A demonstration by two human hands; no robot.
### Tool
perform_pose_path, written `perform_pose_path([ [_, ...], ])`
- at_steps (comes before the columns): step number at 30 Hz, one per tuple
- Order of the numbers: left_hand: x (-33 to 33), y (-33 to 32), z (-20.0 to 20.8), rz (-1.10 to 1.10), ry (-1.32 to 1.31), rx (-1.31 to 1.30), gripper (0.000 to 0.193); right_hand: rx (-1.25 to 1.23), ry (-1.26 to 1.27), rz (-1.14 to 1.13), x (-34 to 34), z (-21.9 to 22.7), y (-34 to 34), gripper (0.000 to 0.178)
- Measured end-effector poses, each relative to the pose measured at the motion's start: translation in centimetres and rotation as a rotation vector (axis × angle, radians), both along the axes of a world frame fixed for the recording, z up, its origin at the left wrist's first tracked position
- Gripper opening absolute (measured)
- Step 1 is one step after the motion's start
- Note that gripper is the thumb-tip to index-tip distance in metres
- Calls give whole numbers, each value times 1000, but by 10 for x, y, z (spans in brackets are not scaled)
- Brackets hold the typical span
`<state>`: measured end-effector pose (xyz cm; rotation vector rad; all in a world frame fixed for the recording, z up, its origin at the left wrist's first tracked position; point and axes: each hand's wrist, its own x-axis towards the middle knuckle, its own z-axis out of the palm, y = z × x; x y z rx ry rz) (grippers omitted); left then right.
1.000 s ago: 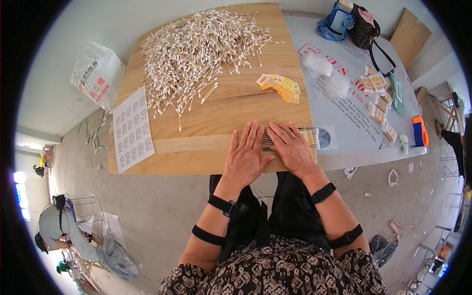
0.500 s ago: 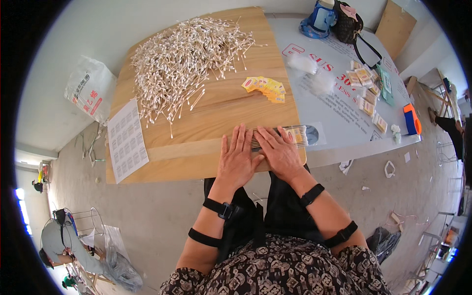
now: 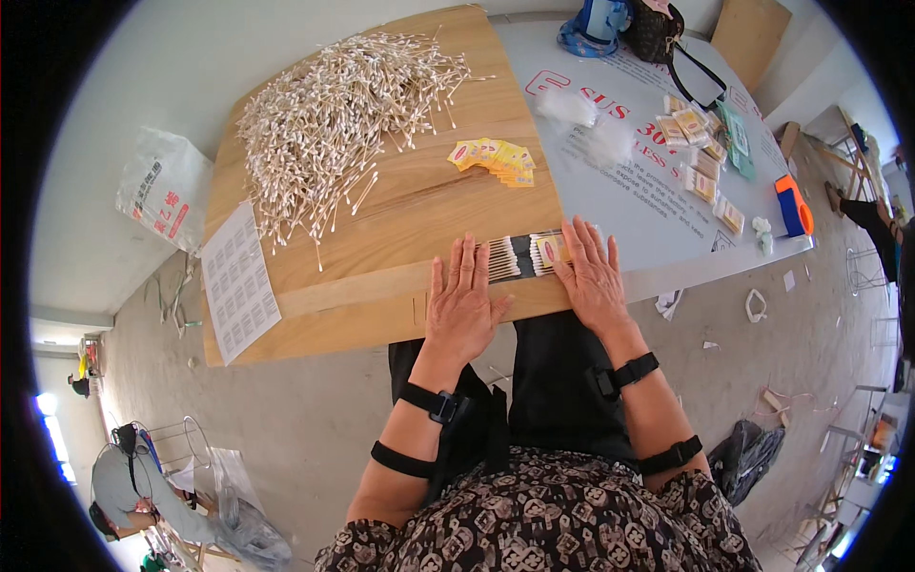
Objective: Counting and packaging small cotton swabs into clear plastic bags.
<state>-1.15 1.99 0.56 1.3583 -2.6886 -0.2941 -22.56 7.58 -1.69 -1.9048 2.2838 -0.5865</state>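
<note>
My left hand (image 3: 465, 296) lies flat near the table's front edge, fingers stretched forward, its right side against a row of cotton swabs (image 3: 501, 261). Part of that row is hidden under the hand. To the right, my right hand (image 3: 593, 272) rests flat, fingers extended, over a second group of swabs with a yellow card (image 3: 550, 250) on top. Its fingers cover much of this group; whether a bag encloses it I cannot tell. Between the two groups shows a dark grey strip (image 3: 523, 255). Neither hand grips anything.
A big heap of loose cotton swabs (image 3: 334, 114) covers the back left of the wooden table. Yellow cards (image 3: 496, 158) lie fanned out. A printed sheet (image 3: 240, 281) lies at left. Filled packets (image 3: 702, 172), clear bags (image 3: 608, 143) and an orange-blue tape dispenser (image 3: 793, 206) are at right.
My right hand has slid right, away from my left hand, with the carded swabs. A gap with the dark strip now shows between the groups. The view has shifted slightly.
</note>
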Motion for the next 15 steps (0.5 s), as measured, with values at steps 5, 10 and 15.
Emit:
perform_pose_path([
  [5, -6, 1, 0, -11, -16, -9, 77, 52, -159, -7, -1, -1, 0, 60],
  [10, -29, 7, 0, -61, 25, 33, 77, 48, -174, -7, 0, -3, 0, 60],
  [15, -50, 11, -3, -114, 52, 3, 78, 31, -172, 0, -1, -5, 0, 59],
])
